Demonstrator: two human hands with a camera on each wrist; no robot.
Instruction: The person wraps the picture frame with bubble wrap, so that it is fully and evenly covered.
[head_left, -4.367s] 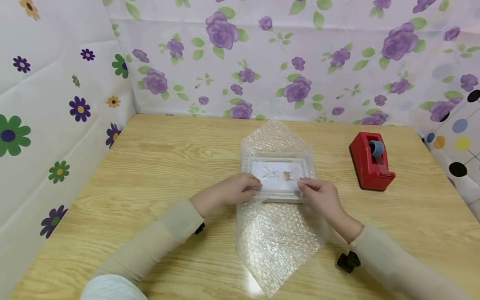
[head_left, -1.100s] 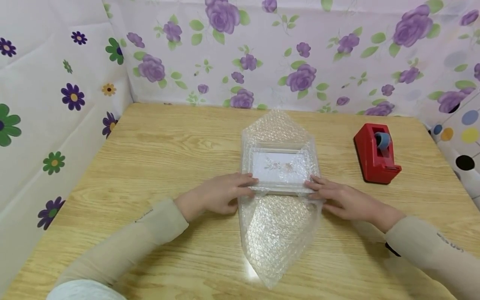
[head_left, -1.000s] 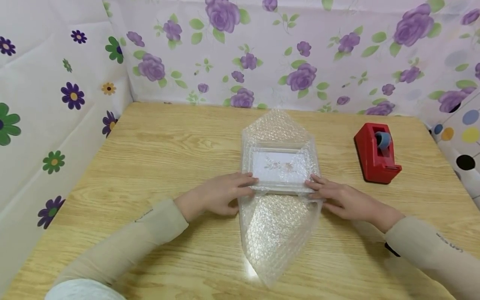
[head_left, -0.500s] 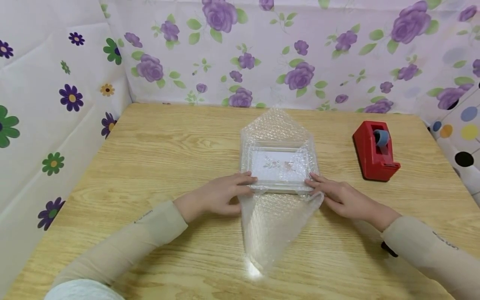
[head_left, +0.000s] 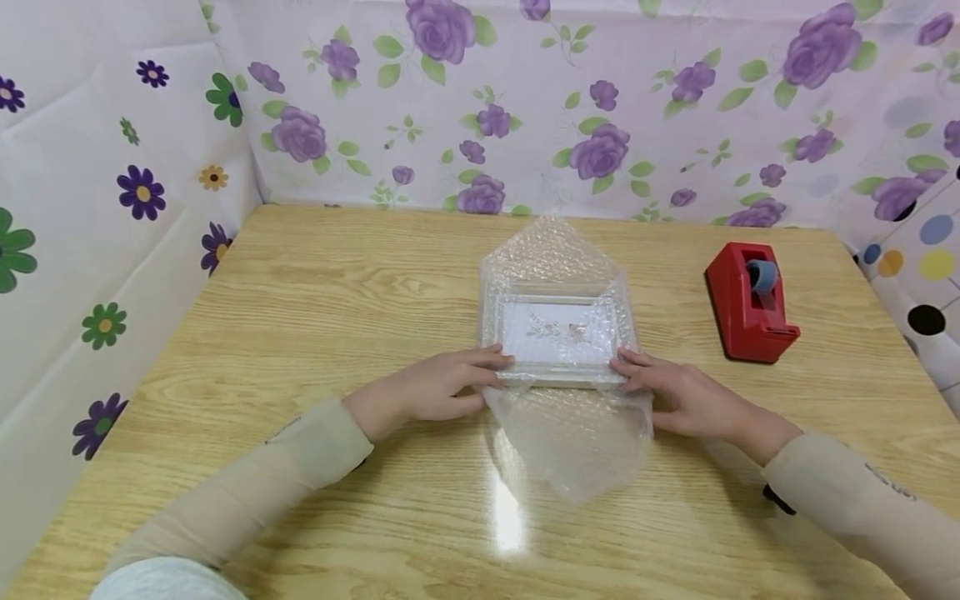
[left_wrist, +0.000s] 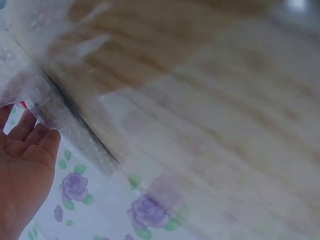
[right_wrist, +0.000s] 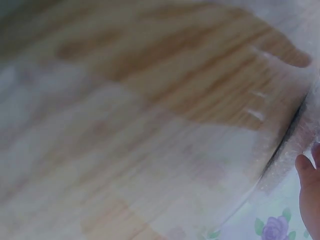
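A light picture frame (head_left: 558,372) lies flat in the middle of the table, wrapped in clear bubble wrap (head_left: 551,254). A white card with a small floral print (head_left: 558,329) shows through it. At the near left corner my left hand (head_left: 431,385) grips the wrap, fingers over the frame's edge and thumb lower down. My right hand (head_left: 693,397) holds the near right corner the same way. Between the hands, the near flap (head_left: 577,450) of wrap rises off the table. Both wrist views show fingers beside the wrap's edge, partly cut off.
A red tape dispenser (head_left: 753,312) with a blue-cored roll stands on the right of the wooden table (head_left: 345,283). The far wrap flap points toward the flower-printed cloth (head_left: 525,125) behind the table. Patterned cloth also hangs at both sides.
Earlier the right hand pinched the wrap over the frame; then both hands moved to the near corners. Over the last second the near flap has lifted from the table and looks shorter.
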